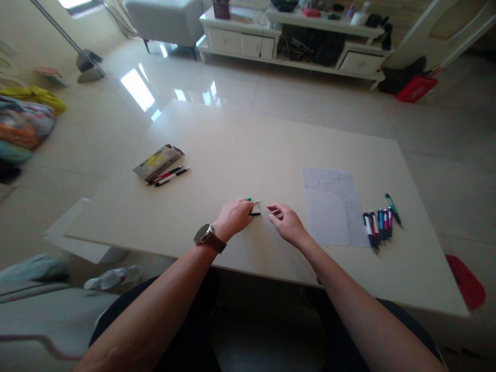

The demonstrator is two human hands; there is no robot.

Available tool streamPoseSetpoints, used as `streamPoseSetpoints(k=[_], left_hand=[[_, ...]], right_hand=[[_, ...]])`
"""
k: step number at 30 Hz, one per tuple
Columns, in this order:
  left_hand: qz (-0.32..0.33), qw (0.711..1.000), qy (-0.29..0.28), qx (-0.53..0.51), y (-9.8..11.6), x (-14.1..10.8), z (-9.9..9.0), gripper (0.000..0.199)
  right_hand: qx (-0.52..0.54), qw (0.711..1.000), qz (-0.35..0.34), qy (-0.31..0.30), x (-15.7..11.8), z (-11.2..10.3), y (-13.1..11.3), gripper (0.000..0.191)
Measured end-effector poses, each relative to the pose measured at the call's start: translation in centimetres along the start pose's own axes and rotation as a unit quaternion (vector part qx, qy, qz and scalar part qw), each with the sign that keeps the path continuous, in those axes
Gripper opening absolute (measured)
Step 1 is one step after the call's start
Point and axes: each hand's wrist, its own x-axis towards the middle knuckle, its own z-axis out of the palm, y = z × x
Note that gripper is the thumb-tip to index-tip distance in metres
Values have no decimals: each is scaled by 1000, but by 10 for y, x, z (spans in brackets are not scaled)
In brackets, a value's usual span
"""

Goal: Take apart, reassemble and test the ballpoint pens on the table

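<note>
My left hand, with a watch on its wrist, is closed around parts of a pen over the near middle of the table. Out of its fingers stick a green end, a thin pale tip and a black pen part. Just to the right, my right hand hovers with fingers bent and apart, and nothing shows between them. A sheet of paper with handwritten lines lies beyond it. Several pens are lined up at the sheet's right edge, with a green and black pen slanted beside them.
On the left of the white table, an opened pen box lies with a few pens alongside. A plastic bottle is at the lower left, below the table edge. A white cabinet stands across the floor.
</note>
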Motion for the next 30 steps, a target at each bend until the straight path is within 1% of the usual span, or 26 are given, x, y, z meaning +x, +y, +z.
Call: streamPoseSetpoints(k=[2,4,7,10,17,25,28,30], left_hand=[[1,1000,5,0,-1,0,1,13],[3,1000,6,-2,-2,0,1,13],[4,1000,8,-4,-4,0,2,13],[7,1000,9,-7,-5,0,2,13],[11,1000,7,-9,-6,0,2,15],[8,1000,14,-16,-4,-3,0,14],[0,999,30,-20,0,-1,-7,17],[9,998,47,-31,11,-3,-17,18]], right_hand=[[-63,997,-49,-3,-2,2,2,35],[-114,990,-80,-11,-4,4,3,41],[-148,985,-87,-29,-6,6,5,47],[-152,984,-87,-36,-7,6,6,49],[-143,985,-93,-21,-6,6,7,42],[-133,988,-76,7,-5,5,6,29],[-126,989,-78,26,-4,3,2,23],[-123,989,-71,37,-5,1,-4,17]])
